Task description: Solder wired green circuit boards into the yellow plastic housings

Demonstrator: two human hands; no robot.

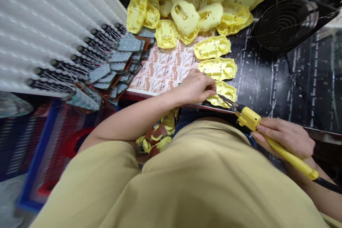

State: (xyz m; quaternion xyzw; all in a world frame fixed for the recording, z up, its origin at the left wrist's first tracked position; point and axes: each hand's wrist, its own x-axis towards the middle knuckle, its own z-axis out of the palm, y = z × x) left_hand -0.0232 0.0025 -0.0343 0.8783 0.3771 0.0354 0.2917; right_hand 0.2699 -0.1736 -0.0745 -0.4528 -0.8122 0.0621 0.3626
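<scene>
My right hand (287, 136) is wrapped round the yellow handle of a soldering iron (249, 118), whose cable trails off to the lower right. The iron's thin metal tip reaches over the nearest yellow plastic shell (226, 92). At that shell's left end, my left hand (199, 86) has its fingers pinched together; whatever they hold, if anything, is too small to make out. Two more yellow shells lie in a row beyond, a middle one (217, 68) and a farther one (212, 47), their hollow sides up.
Yellow shells (184, 16) are heaped at the back. Stacked grey-and-brown boards (120, 57) with wires to black round parts lie left, by a white corrugated sheet (61, 25). A black fan (285, 25) stands back right. Below the table edge is a container of yellow pieces (162, 137).
</scene>
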